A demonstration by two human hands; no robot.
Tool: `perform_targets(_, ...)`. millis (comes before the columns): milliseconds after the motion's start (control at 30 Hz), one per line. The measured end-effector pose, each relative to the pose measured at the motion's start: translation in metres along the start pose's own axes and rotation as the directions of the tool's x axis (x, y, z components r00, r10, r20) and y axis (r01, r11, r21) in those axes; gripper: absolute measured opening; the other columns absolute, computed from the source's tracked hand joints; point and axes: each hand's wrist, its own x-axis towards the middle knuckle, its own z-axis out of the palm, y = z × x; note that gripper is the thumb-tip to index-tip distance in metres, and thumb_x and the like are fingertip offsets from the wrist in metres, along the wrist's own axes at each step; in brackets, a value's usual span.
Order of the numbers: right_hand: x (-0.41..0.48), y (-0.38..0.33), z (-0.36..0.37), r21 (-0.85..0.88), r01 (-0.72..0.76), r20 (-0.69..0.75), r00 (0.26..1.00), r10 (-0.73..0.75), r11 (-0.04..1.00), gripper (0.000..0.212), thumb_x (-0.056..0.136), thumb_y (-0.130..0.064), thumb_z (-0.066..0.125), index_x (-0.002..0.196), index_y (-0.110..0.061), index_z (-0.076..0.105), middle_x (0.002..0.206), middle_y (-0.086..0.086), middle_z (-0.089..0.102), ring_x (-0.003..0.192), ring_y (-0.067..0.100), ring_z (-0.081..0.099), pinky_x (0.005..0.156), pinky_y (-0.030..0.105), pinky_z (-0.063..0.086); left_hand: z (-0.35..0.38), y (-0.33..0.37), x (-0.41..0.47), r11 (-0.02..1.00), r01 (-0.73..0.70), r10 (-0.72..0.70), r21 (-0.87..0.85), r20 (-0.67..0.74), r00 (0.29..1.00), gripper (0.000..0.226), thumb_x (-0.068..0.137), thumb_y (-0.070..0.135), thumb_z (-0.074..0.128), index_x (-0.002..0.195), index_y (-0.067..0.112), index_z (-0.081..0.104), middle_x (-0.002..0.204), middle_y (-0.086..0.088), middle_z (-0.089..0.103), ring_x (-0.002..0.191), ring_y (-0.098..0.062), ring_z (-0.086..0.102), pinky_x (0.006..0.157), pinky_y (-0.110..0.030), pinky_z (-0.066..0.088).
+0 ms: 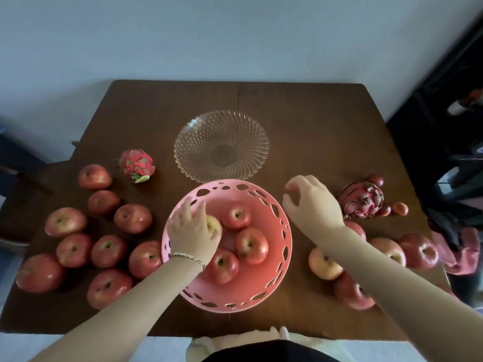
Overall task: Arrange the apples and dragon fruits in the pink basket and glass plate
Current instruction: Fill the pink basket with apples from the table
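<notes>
Dim, soft daylight falls flat across the tabletop (313,121), with faint glare on its near edge, wide-angle bending at the corners and slight motion blur on the right hand (312,202).

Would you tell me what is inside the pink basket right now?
The pink basket holds three red apples in plain view, plus a yellowish apple under the left hand. That hand and forearm hide the basket's left side.

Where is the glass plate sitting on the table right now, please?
In the head view, the glass plate sits empty mid-table, just beyond the pink basket, its near edge at the basket's far rim.
</notes>
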Motion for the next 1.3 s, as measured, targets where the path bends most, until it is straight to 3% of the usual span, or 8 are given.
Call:
perform_targets(133,-0.004,0.065,-0.007,-0.425,-0.422,0.248,0.797,0.551,0.801,0.071,0.087,-0.052,0.051,0.137,-0.008,0.029,0.134,0.021,0.044,0.12,0.037,0.048,0.091,0.041,0.046,-0.011,-0.006,0.005,0.963,0.262,-0.257,-0.059,0.084,0.963,0.079,0.08,0.032,0.064,0.145,0.012,0.022,0.152,-0.029,0.007,0.139,-0.043,0.015,0.112,-0.051,0.016)
perform_targets(367,-0.015,0.1,0.029,-0.436,-0.537,0.126,0.758,0.64,0.722,0.072,0.079,-0.054,0.061,0.133,-0.015,0.035,0.128,0.02,0.046,0.117,0.035,0.047,0.09,0.038,0.044,-0.01,0.001,0.013,0.925,0.339,-0.318,-0.171,0.139,0.938,0.078,0.082,0.037,0.059,0.145,0.016,0.018,0.146,-0.015,0.029,0.127,-0.038,0.034,0.105,-0.046,0.027)
perform_targets(633,-0.024,0.081,-0.013,0.001,-0.393,0.088,0.916,0.392,0.919,0.074,0.068,-0.04,0.074,0.131,-0.027,0.039,0.126,0.016,0.036,0.117,0.038,0.037,0.09,0.04,0.043,-0.011,0.02,0.022,0.935,0.305,-0.266,-0.182,0.209,0.941,0.076,0.08,0.037,0.059,0.143,0.019,0.022,0.145,-0.011,0.031,0.127,-0.037,0.035,0.104,-0.045,0.028)
perform_targets(767,-0.026,0.04,-0.025,0.27,-0.27,0.193,0.956,0.223,0.924,0.073,0.064,-0.038,0.078,0.128,-0.03,0.044,0.111,0.003,0.039,0.093,0.018,0.05,0.082,0.024,0.043,-0.018,0.039,0.017,0.956,0.209,-0.156,-0.206,0.248,0.956,0.082,0.073,0.049,0.054,0.144,0.02,0.023,0.149,-0.009,0.027,0.132,-0.034,0.033,0.108,-0.044,0.026)
perform_targets(867,-0.031,0.01,-0.019,0.276,-0.141,0.206,0.975,0.085,0.951,0.086,0.061,-0.041,0.08,0.134,-0.028,0.037,0.117,0.001,0.041,0.099,0.015,0.051,0.088,0.023,0.043,-0.036,0.069,0.002,0.896,0.009,0.067,-0.443,0.157,0.985,0.094,0.061,0.066,0.039,0.142,0.02,0.029,0.15,-0.005,0.026,0.138,-0.021,0.027,0.112,-0.035,0.021)
perform_targets(1000,-0.041,-0.004,-0.01,0.252,0.01,0.179,0.982,-0.056,0.968,0.096,0.067,-0.031,0.076,0.144,-0.027,0.02,0.133,0.002,0.041,0.119,0.023,0.051,0.097,0.033,0.045,-0.05,0.1,-0.018,0.717,-0.087,0.435,-0.691,0.348,0.83,0.087,0.063,0.065,0.062,0.138,0.032,0.032,0.141,0.008,0.039,0.126,-0.004,0.041,0.099,-0.014,0.032)
perform_targets(1133,-0.049,0.009,-0.013,0.315,0.105,0.233,0.955,-0.185,0.943,0.104,0.059,-0.031,0.085,0.143,-0.027,0.025,0.136,-0.011,0.04,0.127,0.009,0.042,0.094,0.001,0.03,-0.043,0.091,-0.02,0.683,-0.044,0.426,-0.729,0.349,0.835,0.062,0.064,0.029,0.082,0.115,0.037,0.047,0.107,0.019,0.054,0.097,0.003,0.052,0.074,0.007,0.037)
perform_targets(1300,-0.042,0.053,-0.022,0.246,0.046,0.411,0.9,-0.147,0.968,0.102,0.059,-0.028,0.086,0.141,-0.034,0.027,0.135,-0.001,0.042,0.117,0.007,0.046,0.1,0.02,0.04,-0.036,0.082,-0.035,0.633,0.043,0.372,-0.773,0.353,0.859,0.055,0.068,0.014,0.08,0.113,0.031,0.053,0.099,0.013,0.047,0.082,0.0,0.054,0.057,-0.009,0.053)
